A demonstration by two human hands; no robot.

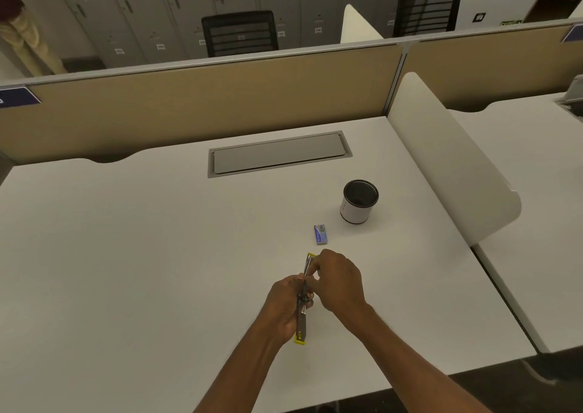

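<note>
A yellow and metal stapler [302, 324], swung open lengthwise, is held above the white desk [142, 255]. My left hand [284, 305] grips its middle and rear part. My right hand [339, 281] pinches the front metal part near the yellow tip. A small blue box of staples [320, 234] lies on the desk just beyond my hands. Farther right stands a white cup with a black inside [359, 201], upright.
A grey cable hatch [279, 154] is set into the desk at the back. A tan partition [189, 110] closes the far edge and a white curved divider [448, 160] the right side. Black chairs and grey lockers stand beyond.
</note>
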